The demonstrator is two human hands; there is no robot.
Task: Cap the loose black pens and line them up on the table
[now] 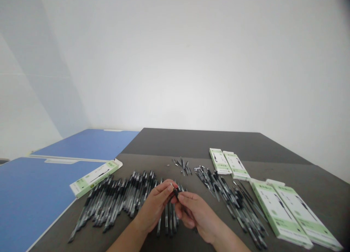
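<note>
My left hand [156, 204] and my right hand [197, 212] meet at the middle of the dark table. Between their fingertips is a pen [175, 192] with a black grip, pinched from both sides. My right fingers curl around its barrel, most of which they hide. The left thumb and forefinger close on its other end, where a small pale tip shows; I cannot tell whether that is a separate part. Under and just behind the hands lie several clear-barrelled pens [171, 219] with black ends, partly covered by the fingers.
To the left, many black-and-clear pens [117, 197] lie in a row beside a green-and-white box [95, 177]. Another pen pile [232, 197] lies right. Small pen parts [183, 166] sit farther back. More boxes [281, 212] flank the right; blue boards [35, 193] adjoin the left.
</note>
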